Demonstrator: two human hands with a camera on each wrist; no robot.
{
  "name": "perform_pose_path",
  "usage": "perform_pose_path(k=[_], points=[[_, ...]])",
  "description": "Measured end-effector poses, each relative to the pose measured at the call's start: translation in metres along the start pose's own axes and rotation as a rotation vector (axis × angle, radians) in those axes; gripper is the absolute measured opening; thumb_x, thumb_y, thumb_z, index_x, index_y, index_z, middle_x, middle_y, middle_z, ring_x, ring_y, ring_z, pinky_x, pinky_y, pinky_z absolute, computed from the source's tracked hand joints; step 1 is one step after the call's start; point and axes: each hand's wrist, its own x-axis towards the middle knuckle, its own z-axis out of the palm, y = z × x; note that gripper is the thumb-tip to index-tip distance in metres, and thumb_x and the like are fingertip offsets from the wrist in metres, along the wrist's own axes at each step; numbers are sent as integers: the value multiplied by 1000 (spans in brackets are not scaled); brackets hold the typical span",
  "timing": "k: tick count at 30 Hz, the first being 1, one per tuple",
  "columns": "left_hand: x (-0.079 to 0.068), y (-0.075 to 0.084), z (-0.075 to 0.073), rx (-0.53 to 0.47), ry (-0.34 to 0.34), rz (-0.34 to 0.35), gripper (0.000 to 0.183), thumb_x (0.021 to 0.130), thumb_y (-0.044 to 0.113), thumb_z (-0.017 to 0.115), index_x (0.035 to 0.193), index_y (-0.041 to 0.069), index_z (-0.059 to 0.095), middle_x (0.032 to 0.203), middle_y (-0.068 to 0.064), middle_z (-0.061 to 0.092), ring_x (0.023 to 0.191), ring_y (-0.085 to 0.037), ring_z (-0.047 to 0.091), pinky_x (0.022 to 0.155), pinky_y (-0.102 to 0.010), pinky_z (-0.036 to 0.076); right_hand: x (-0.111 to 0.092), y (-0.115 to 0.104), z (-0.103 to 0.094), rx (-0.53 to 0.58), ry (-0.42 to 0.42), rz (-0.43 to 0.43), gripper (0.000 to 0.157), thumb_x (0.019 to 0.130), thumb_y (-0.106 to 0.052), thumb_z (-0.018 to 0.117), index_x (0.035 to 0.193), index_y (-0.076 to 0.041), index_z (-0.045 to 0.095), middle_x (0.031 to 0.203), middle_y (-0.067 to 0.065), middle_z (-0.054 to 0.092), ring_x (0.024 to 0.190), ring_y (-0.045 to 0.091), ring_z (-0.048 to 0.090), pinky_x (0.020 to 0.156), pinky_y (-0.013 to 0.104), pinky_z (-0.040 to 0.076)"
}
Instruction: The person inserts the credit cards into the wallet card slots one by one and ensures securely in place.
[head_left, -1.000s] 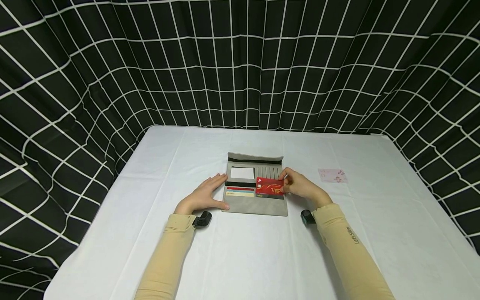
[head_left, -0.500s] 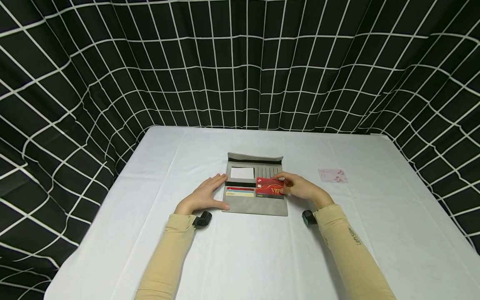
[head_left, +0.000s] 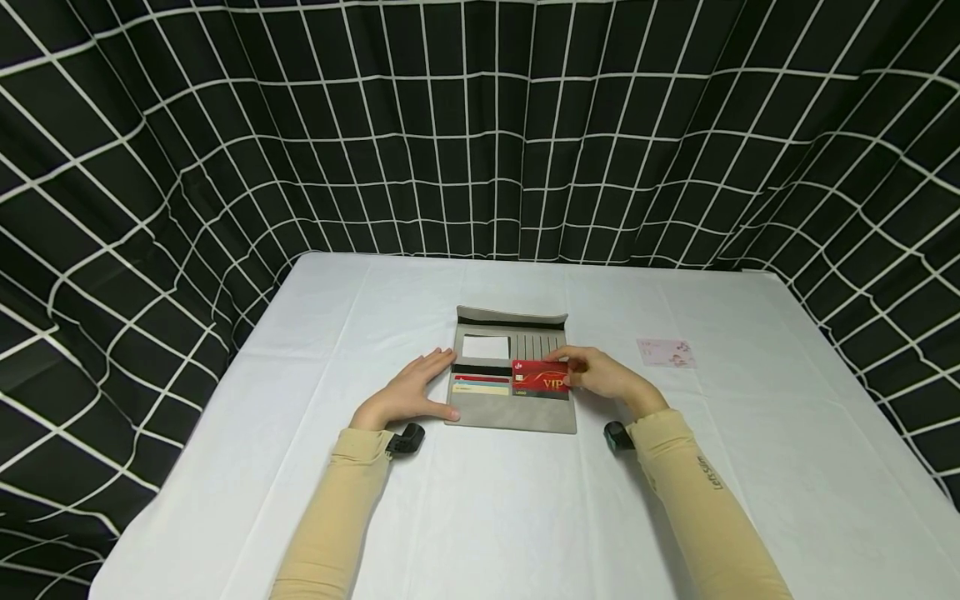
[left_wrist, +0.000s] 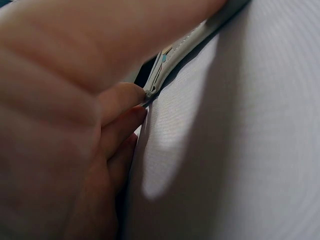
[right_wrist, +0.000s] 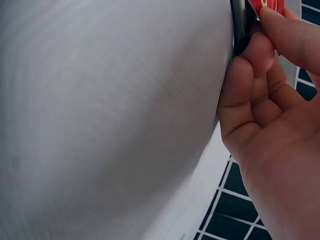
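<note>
A grey wallet (head_left: 510,412) lies unfolded on the white table. My right hand (head_left: 603,375) pinches the right edge of a red VIP card (head_left: 536,375), which sits over the wallet's right-hand card slots. In the right wrist view the thumb (right_wrist: 287,32) lies against the red card (right_wrist: 270,5), and the other fingers are curled beneath. My left hand (head_left: 408,392) rests at the wallet's left edge with fingers spread, thumb on the lower left corner. Several cards (head_left: 480,384) show in the left-hand slots. A white panel (head_left: 486,347) shows in the upper left of the wallet.
A pink card (head_left: 666,352) lies on the table (head_left: 300,333) right of the wallet. The wallet's flap (head_left: 512,316) stands slightly raised at the far side. A black curtain with white grid lines (head_left: 480,125) surrounds the table.
The red card has slid slightly down towards the slot, and my right hand's fingers have shifted a little along its edge. My left hand has stayed put.
</note>
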Motion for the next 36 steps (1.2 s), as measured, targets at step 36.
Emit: perform_pose_path(k=[36], points=[[0,0,0,15,1,-9,105,66,54,76,147,10,26,151,-3,22,139,-22,11,112,-40,7,-7,-5,8,18,-113,16,80,65,-8,83,132,-3,39,118,15,43,101,29,40,89,41,36]])
